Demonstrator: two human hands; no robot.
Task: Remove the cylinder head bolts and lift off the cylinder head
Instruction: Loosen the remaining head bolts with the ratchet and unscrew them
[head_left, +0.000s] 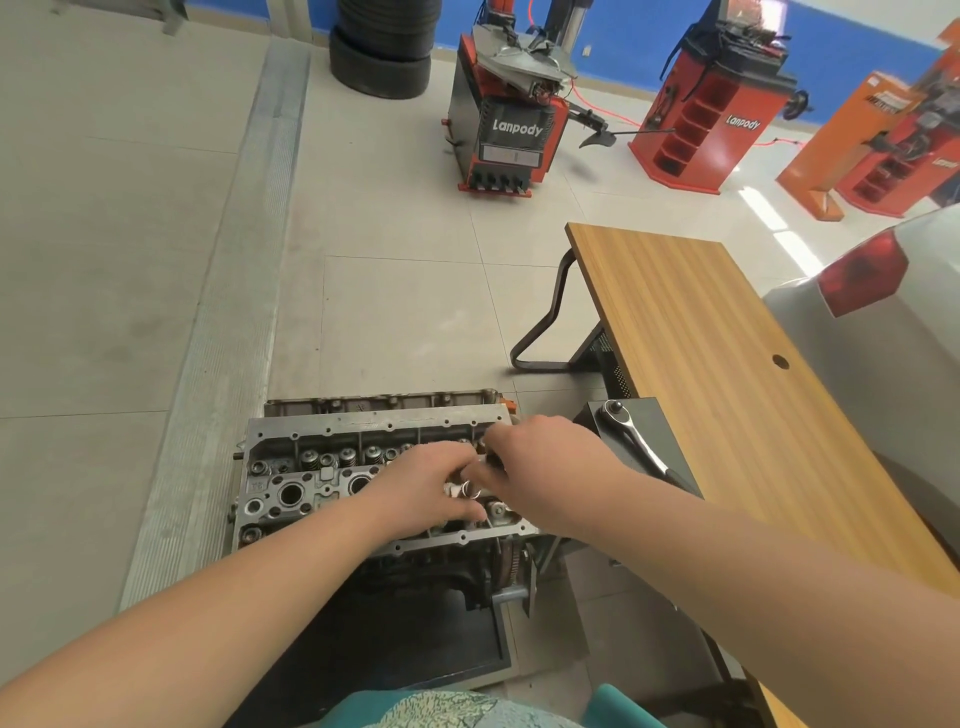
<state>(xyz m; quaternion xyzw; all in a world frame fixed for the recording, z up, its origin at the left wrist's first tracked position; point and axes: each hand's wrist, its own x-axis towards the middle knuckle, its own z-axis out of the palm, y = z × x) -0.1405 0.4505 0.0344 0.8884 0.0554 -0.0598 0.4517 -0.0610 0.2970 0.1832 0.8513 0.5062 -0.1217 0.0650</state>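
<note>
Pale tiled workshop floor (405, 322); the grey cast-metal cylinder head (322, 467) sits on its engine beside a wood-grain surface (727, 374). Left hand (415, 493) and right hand (540, 457) meet over it, fingers curled around small shiny metal pieces (467, 488); the exact grip is unclear.

A pale tiled floor (405, 322) fills most of the frame, crossed at left by a ribbed metal strip (228, 332) running from top centre to lower left. On the floor at lower centre sits a dark stand (395, 639) carrying the engine (374, 467). A wooden table (727, 374) slants along the right side; just beside its near-left edge a ratchet wrench (631, 436) lies on a dark box (670, 431). At the top of the frame the floor bears stacked tyres (384, 47), a red tyre changer (509, 119) and a red wheel balancer (711, 114).
</note>
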